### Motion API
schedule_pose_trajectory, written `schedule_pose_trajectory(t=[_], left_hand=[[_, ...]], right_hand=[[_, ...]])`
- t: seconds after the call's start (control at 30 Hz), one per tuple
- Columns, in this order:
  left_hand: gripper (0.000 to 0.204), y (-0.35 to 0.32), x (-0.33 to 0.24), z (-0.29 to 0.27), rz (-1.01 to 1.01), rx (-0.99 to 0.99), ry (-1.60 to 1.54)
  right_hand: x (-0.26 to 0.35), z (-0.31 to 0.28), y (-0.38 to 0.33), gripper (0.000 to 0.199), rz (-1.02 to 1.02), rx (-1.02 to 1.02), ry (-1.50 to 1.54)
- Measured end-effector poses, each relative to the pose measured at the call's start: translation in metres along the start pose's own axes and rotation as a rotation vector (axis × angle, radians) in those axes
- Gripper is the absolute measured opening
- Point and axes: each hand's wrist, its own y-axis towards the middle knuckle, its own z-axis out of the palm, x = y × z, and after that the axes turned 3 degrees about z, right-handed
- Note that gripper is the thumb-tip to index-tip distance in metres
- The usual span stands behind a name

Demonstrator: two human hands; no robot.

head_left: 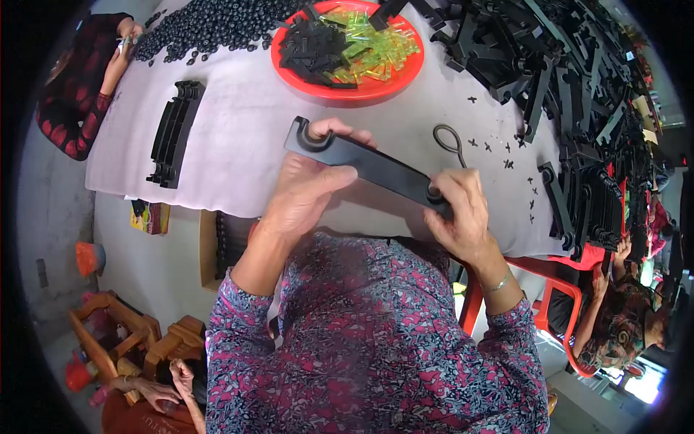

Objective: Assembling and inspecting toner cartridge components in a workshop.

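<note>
My left hand (307, 177) is closed round the left end of a long black plastic bar (376, 168), thumb on its front face and fingers behind. That end has a C-shaped notch. At the bar's other end my right hand (463, 210) grips with thumb and fingers, by a round dark recess or part they partly cover. The bar slants down to the right above the table's near edge. A dark metal wire loop (448, 139) shows just beyond my right hand; its stem runs behind the fingers, and I cannot tell whether they hold it.
Ahead, a red tray (347, 92) holds black and yellow-green small pieces. Small black round parts (217, 29) heap at the far left. Black bars pile (520, 50) at the right; several lie together (176, 136) at left. A co-worker's hands (123, 54) work at the far left. Others sit nearby.
</note>
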Motion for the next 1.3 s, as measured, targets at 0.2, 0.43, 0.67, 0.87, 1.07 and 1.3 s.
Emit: schedule_pose_trajectory(t=[0.2,0.43,0.67,0.87,1.07,1.3], left_hand=[[0.057,0.0,0.003,-0.025,-0.118,-0.062,0.119],[0.07,0.005,0.001,-0.037,-0.104,-0.041,0.231],[0.056,0.006,-0.008,-0.046,0.078,0.036,0.812],[0.047,0.008,0.001,-0.039,0.384,0.162,1.304],[0.038,0.008,0.001,-0.034,0.421,0.224,1.505],[0.035,0.007,-0.006,-0.033,0.353,0.312,1.401]], right_hand=[[0.0,0.003,0.021,0.056,0.096,0.112,-0.15],[-0.004,0.001,0.024,0.044,0.13,0.119,-0.16],[-0.014,0.004,0.018,0.034,0.135,0.106,-0.134],[-0.022,0.006,0.021,0.026,0.249,0.209,-0.086],[-0.03,-0.013,0.041,0.022,0.328,0.315,0.05],[-0.037,0.01,0.109,0.015,0.31,0.083,0.192]])
